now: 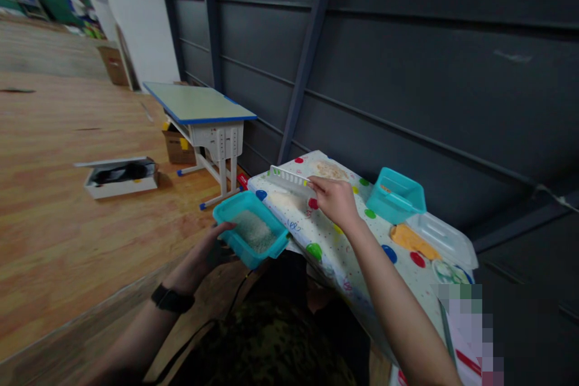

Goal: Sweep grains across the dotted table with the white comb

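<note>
Teal tub (242, 254) of white grains (256, 230) held at the tabletop (337, 256)

The fingers of the left hand (216, 248) vanish beneath the tub, so only the thumb, at the rim, shows clearly; that grip is closed on the near left side. The right hand (333, 198) covers one end of a slotted white strip (289, 180), its grip pinching it between thumb and fingers. Whether the strip's lower edge touches the pale patch (283, 200) beneath it cannot be told. Both forearms run out of view, and a pixelated block (465, 329) masks the lower right corner.

The tub is shallow and rectangular with rounded corners, a broad rim and a layer of loose grains across its floor. The strip is thin and straight, with a row of openings.

The tub sits beside the tabletop's near left edge, open side up, its long axis running from far left to near right. The strip's long axis runs nearly crosswise over the dotted cover, its free end pointing left and slightly away.
</note>
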Demonstrator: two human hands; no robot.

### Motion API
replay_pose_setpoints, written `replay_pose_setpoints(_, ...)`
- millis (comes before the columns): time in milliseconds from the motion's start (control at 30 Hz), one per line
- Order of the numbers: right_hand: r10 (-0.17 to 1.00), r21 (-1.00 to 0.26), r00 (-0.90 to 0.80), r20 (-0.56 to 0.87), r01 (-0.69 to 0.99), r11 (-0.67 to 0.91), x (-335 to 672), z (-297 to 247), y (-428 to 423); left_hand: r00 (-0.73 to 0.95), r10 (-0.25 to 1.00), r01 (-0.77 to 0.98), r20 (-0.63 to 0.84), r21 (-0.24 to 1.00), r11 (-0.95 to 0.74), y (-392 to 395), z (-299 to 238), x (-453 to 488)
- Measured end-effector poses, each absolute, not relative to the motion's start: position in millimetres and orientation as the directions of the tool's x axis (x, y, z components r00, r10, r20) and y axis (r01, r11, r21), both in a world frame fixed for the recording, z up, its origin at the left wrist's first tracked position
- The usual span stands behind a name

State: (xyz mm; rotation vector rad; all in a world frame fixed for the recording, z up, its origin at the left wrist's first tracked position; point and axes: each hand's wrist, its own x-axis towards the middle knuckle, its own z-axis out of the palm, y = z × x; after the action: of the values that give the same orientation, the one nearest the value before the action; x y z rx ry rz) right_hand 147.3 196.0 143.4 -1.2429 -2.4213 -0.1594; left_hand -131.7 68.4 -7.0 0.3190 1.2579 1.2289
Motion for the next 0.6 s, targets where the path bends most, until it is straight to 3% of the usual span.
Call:
replay_pose_setpoints(233,0.822,0.051,-0.490,0.290,0.866,0.498,128,165,158,-0.170,0.793,-0.491,-0.584,0.748,0.446,70,-4,-117)
replay_pose_setpoints(600,0.869,0.034,-0.433,0.241,0.898,0.438,102,153,157,-0.164,0.818,-0.487,-0.552,0.766,0.419,74,-2,-120)
